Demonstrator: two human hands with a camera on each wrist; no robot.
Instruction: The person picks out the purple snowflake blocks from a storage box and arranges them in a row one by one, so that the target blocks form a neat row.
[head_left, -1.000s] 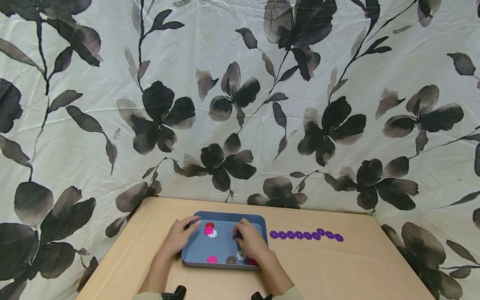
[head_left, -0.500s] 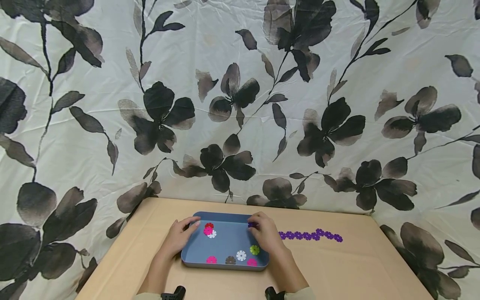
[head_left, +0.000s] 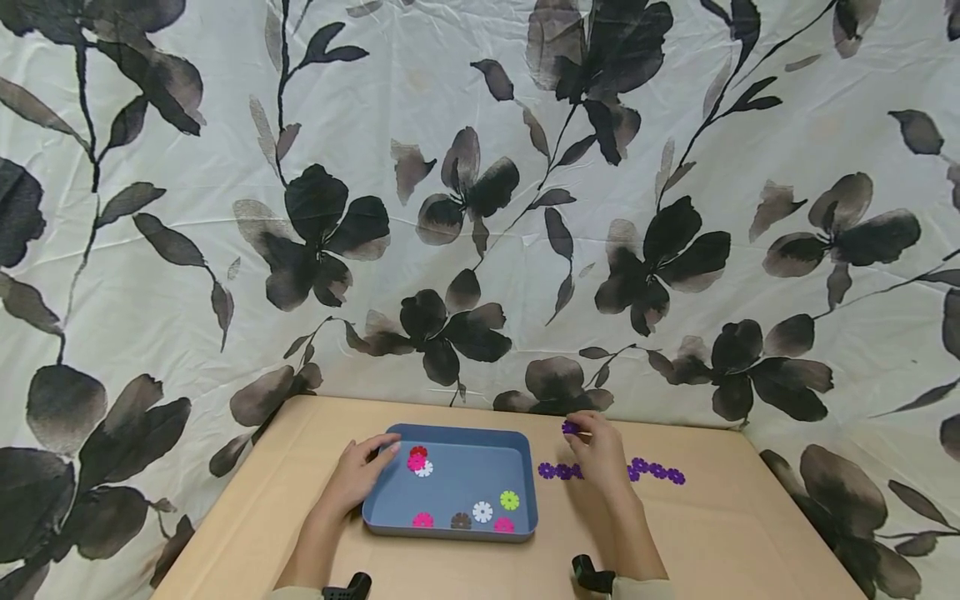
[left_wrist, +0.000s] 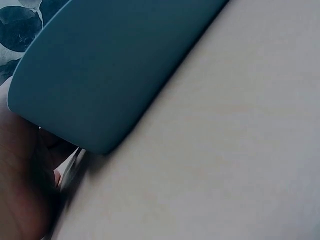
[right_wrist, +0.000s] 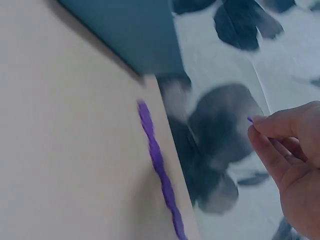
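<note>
My right hand [head_left: 602,458] pinches a small purple flower-shaped disc [head_left: 570,427] between thumb and fingertips, raised over the table right of the tray. Below it a row of purple flower discs [head_left: 657,471] runs across the table, partly hidden by the hand. In the right wrist view the pinched disc [right_wrist: 250,119] shows only as a thin purple sliver. My left hand [head_left: 356,473] holds the left side of the blue-grey tray [head_left: 457,483], fingers at its far left corner. The left wrist view shows that hand [left_wrist: 20,175] against the tray's outer wall.
Inside the tray lie a green disc [head_left: 509,500], white disc [head_left: 482,512], brown disc [head_left: 461,521] and several pink, red and white ones. Behind the tan table [head_left: 712,533] hangs a floral cloth [head_left: 555,275].
My right hand has lifted a purple disc out of the tray and carried it right, over the row. The green disc in the tray has come into view. The left hand stays put.
</note>
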